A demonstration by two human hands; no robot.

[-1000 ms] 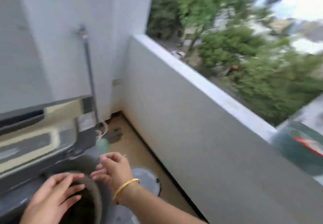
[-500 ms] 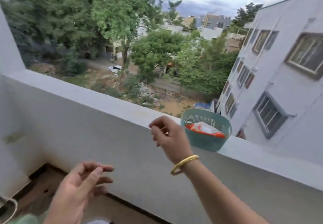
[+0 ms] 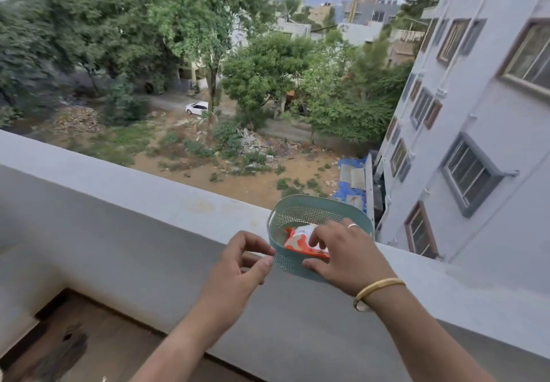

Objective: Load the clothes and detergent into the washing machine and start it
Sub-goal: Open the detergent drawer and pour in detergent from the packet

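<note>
A small teal mesh basket (image 3: pixel 300 206) stands on top of the balcony parapet (image 3: pixel 184 203). An orange and white detergent packet (image 3: pixel 297 240) lies inside it. My right hand (image 3: pixel 345 250) reaches into the basket with its fingertips on the packet and its thumb against the basket's front wall. My left hand (image 3: pixel 238 268) is at the basket's left side, thumb and fingers curled and touching its near wall. The washing machine and the clothes are out of view.
The parapet runs from left to lower right, with a long drop to trees, a dirt lot and a white car (image 3: pixel 197 107) beyond. A neighbouring building (image 3: pixel 476 131) stands at right. The brown balcony floor (image 3: pixel 98 340) shows at lower left.
The view has swung from the washing machine to the parapet. Both hands have left the drum and come up to the basket, and the right hand now touches the packet.
</note>
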